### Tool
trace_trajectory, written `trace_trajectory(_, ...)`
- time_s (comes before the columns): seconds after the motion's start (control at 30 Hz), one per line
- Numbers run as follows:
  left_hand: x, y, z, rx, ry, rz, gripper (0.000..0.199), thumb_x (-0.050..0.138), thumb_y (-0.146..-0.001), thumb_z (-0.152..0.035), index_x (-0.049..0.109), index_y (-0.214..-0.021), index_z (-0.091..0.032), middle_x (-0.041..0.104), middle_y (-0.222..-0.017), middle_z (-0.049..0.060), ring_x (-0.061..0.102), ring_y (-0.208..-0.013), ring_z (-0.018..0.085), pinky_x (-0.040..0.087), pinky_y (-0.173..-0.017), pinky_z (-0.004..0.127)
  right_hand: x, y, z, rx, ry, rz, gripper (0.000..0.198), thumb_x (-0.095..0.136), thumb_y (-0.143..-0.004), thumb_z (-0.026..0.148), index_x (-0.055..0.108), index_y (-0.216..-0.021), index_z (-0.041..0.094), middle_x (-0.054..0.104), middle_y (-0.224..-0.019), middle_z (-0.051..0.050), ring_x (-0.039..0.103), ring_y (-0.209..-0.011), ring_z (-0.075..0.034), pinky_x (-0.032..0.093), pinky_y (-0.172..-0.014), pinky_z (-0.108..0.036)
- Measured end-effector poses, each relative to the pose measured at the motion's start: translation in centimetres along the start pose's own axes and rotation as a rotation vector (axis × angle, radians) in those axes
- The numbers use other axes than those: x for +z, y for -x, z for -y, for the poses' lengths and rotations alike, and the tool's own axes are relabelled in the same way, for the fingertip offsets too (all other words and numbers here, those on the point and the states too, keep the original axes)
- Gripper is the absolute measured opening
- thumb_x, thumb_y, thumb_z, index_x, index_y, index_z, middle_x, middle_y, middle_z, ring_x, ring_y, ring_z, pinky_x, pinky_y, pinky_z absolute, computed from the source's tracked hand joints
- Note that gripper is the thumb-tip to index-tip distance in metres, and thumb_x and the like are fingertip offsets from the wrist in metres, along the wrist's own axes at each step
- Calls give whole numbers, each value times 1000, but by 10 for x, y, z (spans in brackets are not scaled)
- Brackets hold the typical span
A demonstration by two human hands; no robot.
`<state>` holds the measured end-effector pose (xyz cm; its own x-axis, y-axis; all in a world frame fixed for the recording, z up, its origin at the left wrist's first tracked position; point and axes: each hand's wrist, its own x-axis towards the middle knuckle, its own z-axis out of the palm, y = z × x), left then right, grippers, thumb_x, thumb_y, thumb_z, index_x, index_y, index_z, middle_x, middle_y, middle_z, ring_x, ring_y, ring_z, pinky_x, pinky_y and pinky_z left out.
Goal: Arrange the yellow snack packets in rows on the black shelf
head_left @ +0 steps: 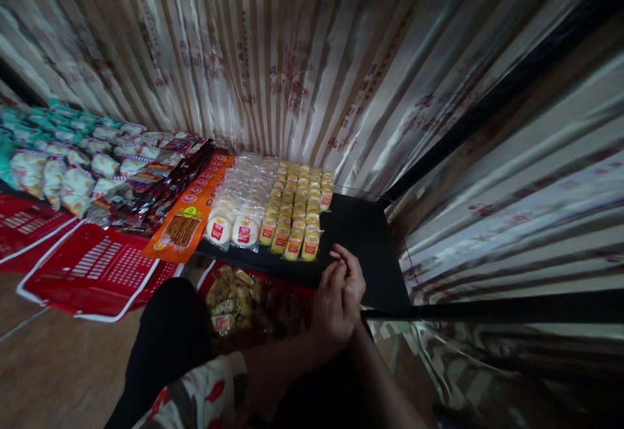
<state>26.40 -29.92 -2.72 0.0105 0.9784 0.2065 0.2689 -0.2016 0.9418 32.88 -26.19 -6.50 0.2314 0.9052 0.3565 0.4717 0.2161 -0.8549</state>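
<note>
My left hand [327,302] and my right hand [354,279] are pressed together over the near edge of the black shelf [358,240]. Their fingers are closed against each other, and no item shows between them. The inner sides of both palms are hidden. Just to the left and beyond lie rows of small yellow wrapped cakes [295,211] with red labels. Beside these are rows of round white wrapped biscuits [245,231]. My hands are apart from both groups.
An orange snack packet [188,211] lies left of the biscuits, then dark shiny packets [168,185] and white-and-teal bags [75,185]. Red bags [92,270] hang or stand below. More wrapped snacks [231,299] sit under the shelf. Pleated cloth [292,58] and a black bar [463,117] rise behind.
</note>
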Motion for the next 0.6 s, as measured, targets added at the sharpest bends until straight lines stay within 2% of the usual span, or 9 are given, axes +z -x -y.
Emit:
trace_trajectory(0.07,-24,32,5,11,13,114,43,35,-89,-24,43,-129,-12,45,-131,14,43,-121,20,37,-102,32,-1,27,1,30,-54,29,35,43,-79,29,59,-108,18,63,-101,-8,59,-91,-20,47,-82,-36)
trace_trajectory(0.13,-47,60,18,-21,-1,169,40,38,-89,-28,47,-126,-16,46,-131,12,43,-121,19,35,-104,33,5,57,1,63,-81,89,33,43,-78,27,62,-104,20,65,-98,-6,60,-90,-19,48,-82,-35)
trace_trajectory(0.2,-66,80,37,-96,-4,167,37,38,-88,-30,51,-120,-17,48,-129,11,46,-118,19,36,-103,34,20,86,1,119,-101,231,32,42,-77,23,64,-100,21,66,-99,-5,60,-93,-19,48,-85,-35)
trace_trajectory(0.27,-81,91,62,-248,-15,102,35,37,-88,-31,55,-115,-17,55,-121,11,50,-114,19,37,-101,36,40,107,2,202,-73,351,36,39,-75,18,65,-101,21,67,-102,-5,61,-95,-19,48,-87,-35)
trace_trajectory(0.37,-100,93,100,-557,-100,-45,38,34,-85,-24,53,-115,-10,57,-118,15,52,-111,21,37,-100,37,77,118,2,223,31,552,41,42,-72,10,65,-105,20,65,-110,-7,59,-103,-20,42,-96,-36)
trace_trajectory(0.4,-106,90,112,-612,-151,-96,38,34,-84,-21,54,-114,-10,57,-118,15,52,-112,21,35,-102,36,89,118,2,216,58,625,43,42,-72,9,65,-106,20,65,-111,-7,58,-105,-20,41,-97,-36)
trace_trajectory(0.5,-127,79,143,-685,-243,-141,37,37,-81,-17,53,-114,-13,58,-117,11,52,-112,19,37,-99,33,124,111,-1,230,113,798,47,41,-72,4,64,-110,21,65,-113,-6,58,-108,-19,40,-98,-35)
trace_trajectory(0.6,-145,70,167,-770,-310,-156,37,39,-79,-13,54,-112,-10,59,-114,15,53,-111,23,38,-97,36,152,105,-6,252,158,852,45,41,-74,5,64,-109,22,65,-113,-5,58,-108,-19,39,-99,-35)
